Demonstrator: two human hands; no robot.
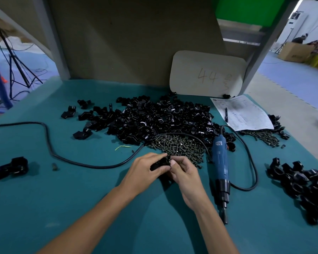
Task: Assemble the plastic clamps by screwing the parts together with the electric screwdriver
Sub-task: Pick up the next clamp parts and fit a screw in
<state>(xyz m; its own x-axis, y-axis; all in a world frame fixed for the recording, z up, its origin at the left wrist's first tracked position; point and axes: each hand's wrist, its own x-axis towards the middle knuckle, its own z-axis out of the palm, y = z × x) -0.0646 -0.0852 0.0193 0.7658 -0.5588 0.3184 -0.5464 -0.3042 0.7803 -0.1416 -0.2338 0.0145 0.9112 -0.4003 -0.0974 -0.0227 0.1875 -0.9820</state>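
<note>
Left hand (145, 169): grips a black clamp (161, 164).
Right hand (186, 173): pinches the clamp's top.
Screwdriver (220, 162): flat on counter (81, 189).

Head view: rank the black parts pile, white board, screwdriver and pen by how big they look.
1. black parts pile
2. white board
3. screwdriver, helped by lying nearer the camera
4. pen
</note>
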